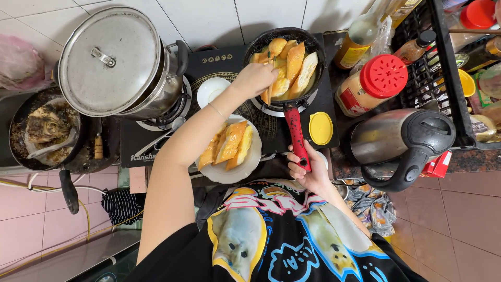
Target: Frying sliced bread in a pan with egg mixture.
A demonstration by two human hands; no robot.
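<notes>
A black frying pan (316, 46) with a red handle (293, 125) sits on a black induction cooktop (209, 60) and holds several golden fried bread slices (295, 60). My left hand (254, 78) is over the pan's near-left edge, holding chopsticks (270, 56) that touch the slices. My right hand (309, 171) grips the end of the red handle. Beneath my left forearm a white plate (249, 166) carries three more fried slices (229, 142).
A large steel pot with a lid (109, 60) stands on the left burner. A dark pan of cooked fish (47, 128) is far left. A steel kettle (402, 138), a red-lidded jar (383, 75), bottles, a yellow lid (320, 128) and a black rack (443, 78) crowd the right.
</notes>
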